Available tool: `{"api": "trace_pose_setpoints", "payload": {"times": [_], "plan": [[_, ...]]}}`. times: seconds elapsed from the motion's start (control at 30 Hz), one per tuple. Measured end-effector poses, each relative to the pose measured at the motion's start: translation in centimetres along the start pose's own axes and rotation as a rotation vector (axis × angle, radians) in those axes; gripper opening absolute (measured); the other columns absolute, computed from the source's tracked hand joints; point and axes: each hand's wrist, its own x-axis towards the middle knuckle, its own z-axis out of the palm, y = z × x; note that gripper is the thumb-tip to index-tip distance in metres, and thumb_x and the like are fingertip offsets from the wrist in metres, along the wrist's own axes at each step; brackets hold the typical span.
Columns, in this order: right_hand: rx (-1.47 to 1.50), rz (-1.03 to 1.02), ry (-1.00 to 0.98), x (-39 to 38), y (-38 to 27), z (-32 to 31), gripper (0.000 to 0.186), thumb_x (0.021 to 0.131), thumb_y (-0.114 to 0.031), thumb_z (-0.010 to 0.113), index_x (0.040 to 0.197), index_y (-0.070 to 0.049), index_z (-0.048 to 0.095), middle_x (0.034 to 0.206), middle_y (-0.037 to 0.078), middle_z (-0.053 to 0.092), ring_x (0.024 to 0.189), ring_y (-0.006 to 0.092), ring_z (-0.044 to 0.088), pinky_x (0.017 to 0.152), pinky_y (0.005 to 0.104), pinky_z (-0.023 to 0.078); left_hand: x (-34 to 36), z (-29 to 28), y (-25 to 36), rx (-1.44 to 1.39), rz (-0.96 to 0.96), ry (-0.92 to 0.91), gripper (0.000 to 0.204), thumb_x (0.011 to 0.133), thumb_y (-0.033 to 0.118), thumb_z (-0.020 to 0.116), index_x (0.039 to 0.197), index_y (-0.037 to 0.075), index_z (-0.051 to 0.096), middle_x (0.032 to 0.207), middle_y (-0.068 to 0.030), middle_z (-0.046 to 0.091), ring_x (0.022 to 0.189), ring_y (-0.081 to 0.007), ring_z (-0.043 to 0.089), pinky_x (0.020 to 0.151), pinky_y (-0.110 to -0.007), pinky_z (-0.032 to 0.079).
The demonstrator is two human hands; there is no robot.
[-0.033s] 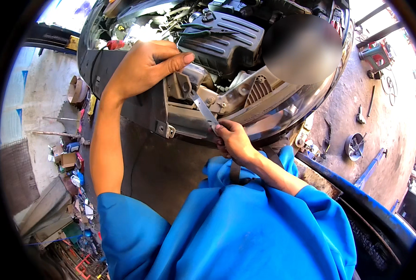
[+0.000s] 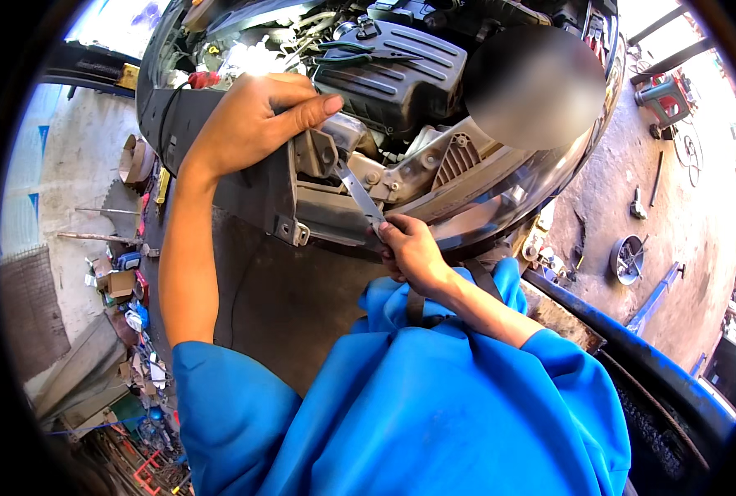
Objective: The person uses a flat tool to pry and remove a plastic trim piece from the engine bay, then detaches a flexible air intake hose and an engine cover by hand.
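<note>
My right hand [image 2: 413,252] is closed round the lower end of a flat steel wrench [image 2: 358,190]. The tool slants up and left to a metal bracket [image 2: 316,154] at the front corner of an open car engine bay; its far tip is hard to make out there. My left hand [image 2: 248,116] is over the dark fender panel [image 2: 256,186], beside that bracket. Its thumb points right, apart from the bent fingers, whose tips are partly hidden; nothing shows in it. Pliers with green-edged handles [image 2: 359,56] lie on the black ribbed engine cover [image 2: 401,70].
A bare metal tab [image 2: 292,231] sticks out at the panel's lower corner. The front bumper [image 2: 500,207] curves off to the right. Boxes and scrap [image 2: 124,285] crowd the floor at left. A round black part [image 2: 627,258] and a blue beam [image 2: 674,347] are at right.
My right hand and the wrench's lower end have shifted very slightly left. My left hand stays in place.
</note>
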Motion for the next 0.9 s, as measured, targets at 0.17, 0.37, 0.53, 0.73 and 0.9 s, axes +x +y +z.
{"api": "trace_pose_setpoints", "payload": {"times": [0.17,0.37,0.53,0.73,0.9], "plan": [[-0.019,-0.017,0.046,-0.1,0.3,1.4,0.026,0.105,-0.024,0.045,0.106,-0.001,0.057,0.067,0.000,0.044,0.045,0.0087,0.037,0.038,0.0262,0.030,0.0,-0.1,-0.2,0.028,0.013,-0.012,0.041,0.098,0.031,0.060,0.077,-0.004,0.063,0.072,-0.0073,0.060,0.069,-0.0173,0.055,0.068,-0.030,0.042],[-0.118,0.022,0.048,0.3,-1.6,0.9,0.026,0.104,-0.024,0.045,0.106,-0.001,0.057,0.067,0.000,0.043,0.047,0.0086,0.037,0.038,0.0262,0.030,0.3,-0.2,-0.1,0.057,-0.021,-0.041,0.040,0.098,0.031,0.061,0.078,-0.004,0.063,0.073,-0.0075,0.059,0.071,-0.0182,0.054,0.071,-0.030,0.042],[-0.108,0.062,-0.037,0.8,-1.7,-1.3,0.025,0.105,-0.025,0.048,0.107,-0.001,0.057,0.067,0.000,0.044,0.047,0.0083,0.038,0.038,0.0264,0.030,0.1,-0.1,0.3,0.059,-0.022,-0.031,0.040,0.097,0.031,0.062,0.079,-0.004,0.064,0.075,-0.0087,0.061,0.075,-0.0204,0.056,0.071,-0.031,0.042],[-0.110,-0.001,-0.089,1.5,-0.6,-3.1,0.025,0.103,-0.024,0.052,0.110,-0.001,0.060,0.065,-0.002,0.044,0.048,0.0069,0.038,0.039,0.0259,0.029,0.3,0.4,0.2,0.086,-0.070,-0.029,0.038,0.096,0.031,0.063,0.087,-0.005,0.067,0.080,-0.0101,0.065,0.077,-0.0219,0.057,0.075,-0.031,0.042],[-0.178,-0.134,-0.059,2.9,2.8,-4.0,0.027,0.103,-0.025,0.054,0.114,-0.001,0.060,0.069,-0.001,0.048,0.051,0.0061,0.039,0.043,0.0256,0.031,0.9,0.1,0.4,0.083,-0.142,-0.096,0.038,0.096,0.031,0.063,0.091,-0.006,0.068,0.083,-0.0110,0.066,0.079,-0.0210,0.059,0.078,-0.030,0.042]]}}
